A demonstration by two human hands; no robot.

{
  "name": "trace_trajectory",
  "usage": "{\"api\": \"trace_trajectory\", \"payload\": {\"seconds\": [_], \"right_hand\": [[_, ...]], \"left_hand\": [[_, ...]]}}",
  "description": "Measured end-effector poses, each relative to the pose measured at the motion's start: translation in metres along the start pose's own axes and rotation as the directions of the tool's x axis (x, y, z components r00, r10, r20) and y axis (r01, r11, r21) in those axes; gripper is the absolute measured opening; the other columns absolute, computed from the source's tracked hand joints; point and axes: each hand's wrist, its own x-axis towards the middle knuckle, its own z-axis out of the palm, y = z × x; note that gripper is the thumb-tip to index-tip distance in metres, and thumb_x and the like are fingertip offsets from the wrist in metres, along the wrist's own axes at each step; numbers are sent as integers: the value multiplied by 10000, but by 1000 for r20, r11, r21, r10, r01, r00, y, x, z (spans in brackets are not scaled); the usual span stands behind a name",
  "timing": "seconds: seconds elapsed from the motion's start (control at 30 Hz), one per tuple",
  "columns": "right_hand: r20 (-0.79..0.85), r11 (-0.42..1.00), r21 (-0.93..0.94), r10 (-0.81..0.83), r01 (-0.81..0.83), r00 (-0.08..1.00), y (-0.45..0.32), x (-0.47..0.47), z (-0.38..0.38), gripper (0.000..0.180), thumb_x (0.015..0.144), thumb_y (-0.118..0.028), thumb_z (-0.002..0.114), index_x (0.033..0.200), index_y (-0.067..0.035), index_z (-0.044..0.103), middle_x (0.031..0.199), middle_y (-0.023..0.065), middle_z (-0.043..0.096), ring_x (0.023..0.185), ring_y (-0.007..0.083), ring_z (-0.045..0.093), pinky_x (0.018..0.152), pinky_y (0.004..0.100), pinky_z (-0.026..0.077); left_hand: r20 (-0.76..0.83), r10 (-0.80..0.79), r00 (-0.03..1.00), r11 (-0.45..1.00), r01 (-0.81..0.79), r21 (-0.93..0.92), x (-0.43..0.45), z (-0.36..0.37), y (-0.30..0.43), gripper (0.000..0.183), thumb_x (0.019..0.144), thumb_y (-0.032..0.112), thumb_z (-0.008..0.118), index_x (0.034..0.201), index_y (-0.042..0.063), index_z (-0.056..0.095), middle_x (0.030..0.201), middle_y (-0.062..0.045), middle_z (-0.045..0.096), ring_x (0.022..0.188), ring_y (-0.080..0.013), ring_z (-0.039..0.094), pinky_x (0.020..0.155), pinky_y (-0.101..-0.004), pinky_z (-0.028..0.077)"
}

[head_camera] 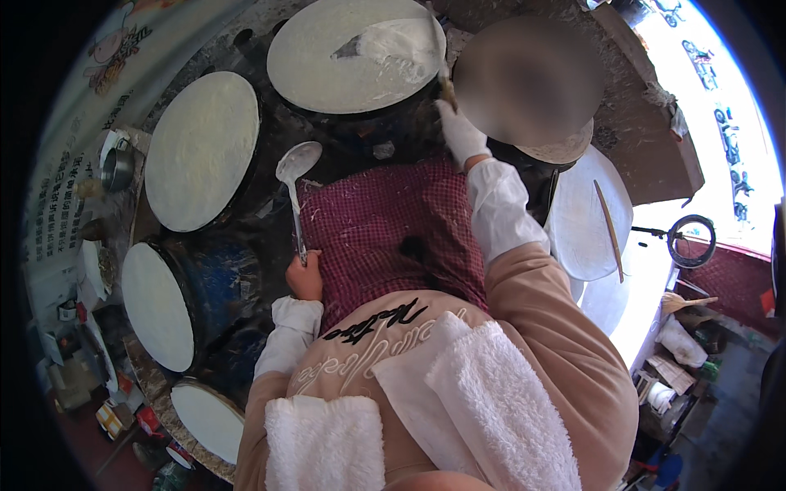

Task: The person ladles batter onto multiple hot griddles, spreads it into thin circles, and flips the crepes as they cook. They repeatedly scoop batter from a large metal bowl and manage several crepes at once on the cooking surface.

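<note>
My bare left hand [305,276] grips the handle of a metal ladle [299,162], its bowl smeared with white batter. My right hand [463,132] wears a white glove and holds a tool by its wooden handle [448,92], at the right rim of the far round griddle [307,61]. Pale batter coats that griddle, with a whiter, uneven patch [399,46] and a dark spot beside it. To the left stands another coated griddle [202,150]. Right of the gloved hand, a round surface [528,80] is blurred out.
More pale-topped round griddles [156,307] [209,423] curve along my left. At right, pale round sheets [583,208] lie with a thin wooden stick [608,230] on top. A metal pot [116,170] stands at far left; a ring-shaped lamp [692,240] and a broom [688,302] are at right.
</note>
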Motion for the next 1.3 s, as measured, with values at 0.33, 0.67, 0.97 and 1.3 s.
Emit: {"api": "trace_trajectory", "payload": {"seconds": [0.33,0.67,0.97,1.3], "right_hand": [[-99,985,76,-149,157,984,32,-55,6,515,951,-167,569,1454,-129,468,1306,180,625,1222,318,596,1006,359,479],[-45,975,-176,-145,135,988,-18,0,20,450,950,-252,560,1395,-200,521,1051,212,696,996,393,667,838,473,532],[321,931,-183,-247,316,914,-16,-1,-11,462,935,-263,584,1392,-206,542,1119,210,681,1062,382,646,890,441,524],[142,954,167,-272,248,952,3,-65,85,463,920,-218,633,1364,-110,556,1133,222,677,1058,373,654,888,418,530]], "left_hand": [[373,-147,916,859,306,-411,-12,-65,98,249,1004,210,563,1074,-7,662,995,-125,721,820,-173,672,776,-295,506],[713,-9,701,676,530,-513,68,-124,221,458,1048,334,488,1301,-48,508,808,1,542,497,-48,421,429,-204,317],[560,94,823,787,284,-548,167,-52,266,217,1030,228,521,1079,20,561,860,-43,567,572,-72,480,465,-209,374],[553,-6,833,653,422,-629,112,9,273,197,1025,185,497,1003,-7,542,809,-75,561,583,-97,494,468,-235,411]]}}
